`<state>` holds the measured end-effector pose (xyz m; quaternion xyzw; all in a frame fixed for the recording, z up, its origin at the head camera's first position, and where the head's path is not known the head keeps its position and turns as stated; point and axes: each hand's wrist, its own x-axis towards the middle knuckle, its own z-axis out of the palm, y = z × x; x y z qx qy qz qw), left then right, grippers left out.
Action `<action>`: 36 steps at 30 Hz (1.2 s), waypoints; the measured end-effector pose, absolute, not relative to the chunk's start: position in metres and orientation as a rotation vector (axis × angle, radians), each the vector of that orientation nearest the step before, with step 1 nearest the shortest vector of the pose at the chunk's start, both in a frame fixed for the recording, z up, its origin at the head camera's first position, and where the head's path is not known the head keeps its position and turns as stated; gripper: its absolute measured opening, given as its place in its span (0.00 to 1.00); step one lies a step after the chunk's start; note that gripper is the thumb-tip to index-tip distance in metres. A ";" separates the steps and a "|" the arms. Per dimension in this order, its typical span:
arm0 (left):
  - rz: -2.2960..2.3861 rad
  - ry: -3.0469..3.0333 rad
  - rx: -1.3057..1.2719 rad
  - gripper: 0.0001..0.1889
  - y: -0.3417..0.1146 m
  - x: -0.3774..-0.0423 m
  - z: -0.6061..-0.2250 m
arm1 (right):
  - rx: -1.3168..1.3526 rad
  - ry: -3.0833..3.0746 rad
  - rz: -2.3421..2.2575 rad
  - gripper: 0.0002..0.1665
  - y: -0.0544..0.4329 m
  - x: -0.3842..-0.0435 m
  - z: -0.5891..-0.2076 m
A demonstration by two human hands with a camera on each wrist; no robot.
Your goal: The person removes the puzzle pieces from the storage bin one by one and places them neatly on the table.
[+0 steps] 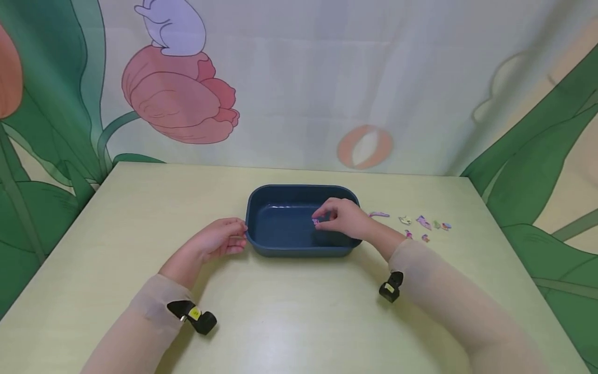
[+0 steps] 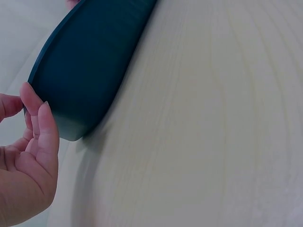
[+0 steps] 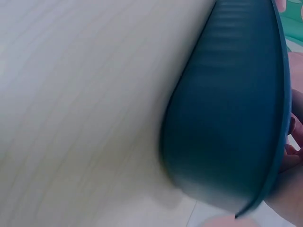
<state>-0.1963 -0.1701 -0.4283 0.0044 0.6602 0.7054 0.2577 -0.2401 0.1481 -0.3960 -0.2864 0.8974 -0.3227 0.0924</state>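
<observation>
A dark blue rectangular plastic basin (image 1: 306,252) sits on the table. At its left end my left hand (image 1: 220,239) pinches the rim between thumb and fingertips; the left wrist view shows that hand (image 2: 35,151) at the corner of the basin (image 2: 90,61). My right hand (image 1: 344,217) reaches over the right rim, pinching a small purple piece (image 1: 315,222) between thumb and index finger above the basin floor. In the right wrist view the basin's wall (image 3: 222,118) covers most of the right hand (image 3: 294,137), and the piece is hidden.
Several small flat colourful pieces lie right of the basin, among them a long purple strip (image 1: 379,214), a pale one (image 1: 405,221), a larger purple one (image 1: 424,222) and a multicoloured one (image 1: 446,226). A printed curtain (image 1: 289,104) hangs behind the table (image 1: 299,311).
</observation>
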 end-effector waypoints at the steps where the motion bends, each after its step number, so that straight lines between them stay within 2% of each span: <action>1: 1.917 1.788 0.007 0.07 -0.171 -0.196 -0.428 | -0.844 2.666 -0.959 0.13 0.151 -0.239 -0.395; 23: 1.910 1.807 0.004 0.07 -0.174 -0.193 -0.427 | -0.837 2.709 -1.020 0.14 0.183 -0.228 -0.388; 36: 1.893 1.820 0.007 0.08 -0.172 -0.195 -0.428 | -0.725 2.777 -1.003 0.13 0.217 -0.223 -0.385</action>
